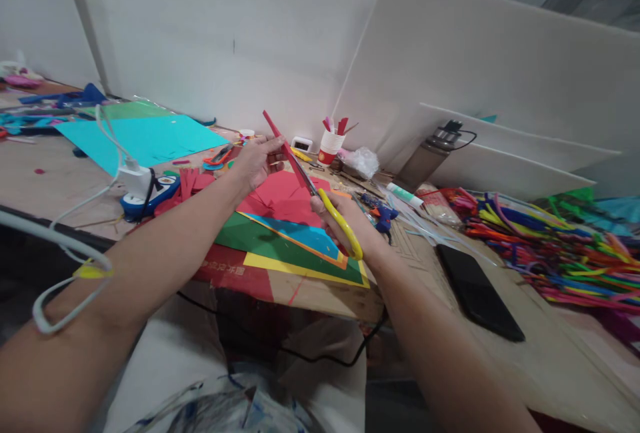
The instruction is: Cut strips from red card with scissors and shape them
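Note:
My left hand pinches a narrow red paper strip that slants up and away from me above the table. My right hand is closed around yellow-handled scissors, whose blades meet the lower end of the strip. Under both hands lies a red paper sheet and a stack of green, yellow, orange and blue sheets.
A black phone lies at right, beside a pile of coloured pipe cleaners. A blue glue gun, paper cup with sticks, steel bottle, cyan sheet, white charger on a power strip. White boards lean behind.

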A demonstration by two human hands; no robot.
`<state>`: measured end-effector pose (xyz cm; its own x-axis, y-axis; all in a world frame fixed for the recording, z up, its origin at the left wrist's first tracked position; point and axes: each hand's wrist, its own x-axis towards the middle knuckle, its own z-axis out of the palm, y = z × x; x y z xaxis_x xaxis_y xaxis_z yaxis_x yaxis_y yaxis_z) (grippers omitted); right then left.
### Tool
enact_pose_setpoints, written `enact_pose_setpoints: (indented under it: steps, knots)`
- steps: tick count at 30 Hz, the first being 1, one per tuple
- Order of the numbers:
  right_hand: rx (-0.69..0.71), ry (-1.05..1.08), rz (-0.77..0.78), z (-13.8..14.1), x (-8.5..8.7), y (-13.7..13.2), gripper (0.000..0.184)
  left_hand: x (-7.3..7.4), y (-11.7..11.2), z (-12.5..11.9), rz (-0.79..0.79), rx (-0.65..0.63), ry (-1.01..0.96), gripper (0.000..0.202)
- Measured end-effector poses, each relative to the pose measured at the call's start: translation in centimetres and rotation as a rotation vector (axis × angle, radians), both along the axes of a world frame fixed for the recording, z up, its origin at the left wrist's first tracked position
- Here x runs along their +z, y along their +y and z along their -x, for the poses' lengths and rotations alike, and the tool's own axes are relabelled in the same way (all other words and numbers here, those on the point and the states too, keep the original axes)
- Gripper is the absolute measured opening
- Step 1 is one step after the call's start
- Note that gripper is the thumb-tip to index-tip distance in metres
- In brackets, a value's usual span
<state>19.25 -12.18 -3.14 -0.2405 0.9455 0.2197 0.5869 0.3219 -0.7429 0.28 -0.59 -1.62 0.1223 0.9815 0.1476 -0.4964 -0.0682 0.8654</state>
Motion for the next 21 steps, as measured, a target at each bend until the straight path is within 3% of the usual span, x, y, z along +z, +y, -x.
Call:
enact_pose_setpoints:
  steps: [21]
  knots:
    - [-0.006,0.001,0.004,-0.03,-0.21,0.0,0.05,-0.46,0.33,0.19,-0.019,-0.086,0.05,0.007]
